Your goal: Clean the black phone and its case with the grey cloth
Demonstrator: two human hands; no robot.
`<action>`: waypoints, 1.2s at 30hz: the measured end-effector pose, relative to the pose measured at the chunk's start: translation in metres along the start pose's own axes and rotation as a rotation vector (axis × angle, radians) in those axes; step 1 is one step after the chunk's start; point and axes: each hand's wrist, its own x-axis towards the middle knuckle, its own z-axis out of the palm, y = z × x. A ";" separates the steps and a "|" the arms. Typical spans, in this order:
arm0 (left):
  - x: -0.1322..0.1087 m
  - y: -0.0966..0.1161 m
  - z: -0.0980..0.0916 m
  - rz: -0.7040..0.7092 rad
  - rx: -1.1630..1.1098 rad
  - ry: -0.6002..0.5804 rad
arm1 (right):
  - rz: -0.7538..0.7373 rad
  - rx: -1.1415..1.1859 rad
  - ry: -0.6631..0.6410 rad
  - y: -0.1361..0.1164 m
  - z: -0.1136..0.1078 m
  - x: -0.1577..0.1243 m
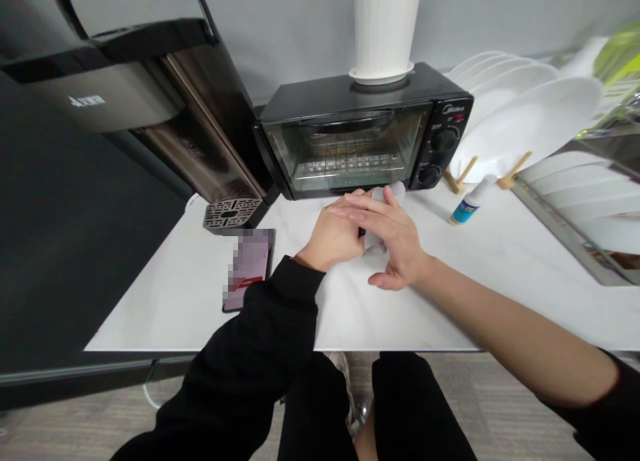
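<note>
My left hand (336,233) is closed low over the white table, just in front of the toaster oven. Its fingertips are hidden, and a crumpled pale grey, thin piece that looks like tissue or film (374,243) shows beside it. A small dark spot is visible at its edge, too covered to name. My right hand (400,244) comes in from the right with fingers stretched across the back of my left hand, thumb apart. The pale piece lies between the two hands and also peeks out above the right fingers.
Behind the hands stands a black toaster oven (350,114) bearing a white pot (385,27). A drink dispenser (210,127) and a phone (250,264) are at left. At right are a small spray bottle (466,207), white plates (530,127) in a wooden rack and a metal-edged tray (565,237).
</note>
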 end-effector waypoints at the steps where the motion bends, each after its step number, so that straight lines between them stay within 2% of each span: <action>1: 0.000 0.002 -0.002 -0.010 0.019 -0.020 | 0.034 0.011 0.019 0.002 -0.001 -0.001; 5: 0.000 0.008 -0.009 0.069 0.022 -0.041 | 0.216 0.042 0.126 0.012 -0.006 -0.004; 7: 0.000 0.008 -0.009 0.071 0.015 -0.034 | 0.246 0.039 0.141 0.012 -0.006 -0.003; 13: 0.000 0.001 -0.003 -0.025 0.042 -0.041 | 0.055 0.037 0.021 0.000 0.000 0.000; 20: 0.001 0.011 -0.010 0.076 0.093 -0.003 | 0.235 0.007 0.142 0.018 -0.007 -0.007; 22: 0.001 0.009 -0.008 0.019 0.101 0.003 | 0.224 -0.007 0.098 0.014 -0.005 -0.006; 25: 0.002 0.004 -0.005 -0.074 0.113 -0.012 | 0.110 -0.042 0.009 0.005 0.000 -0.003; 27: 0.002 0.003 -0.006 -0.096 0.126 -0.027 | 0.067 -0.055 0.000 0.003 0.001 -0.002; 33: 0.001 0.007 -0.011 0.139 0.073 -0.035 | 0.220 -0.037 0.122 0.016 -0.009 -0.005; 36: 0.001 0.005 -0.007 0.060 0.104 -0.030 | 0.214 -0.036 0.080 0.013 -0.007 -0.005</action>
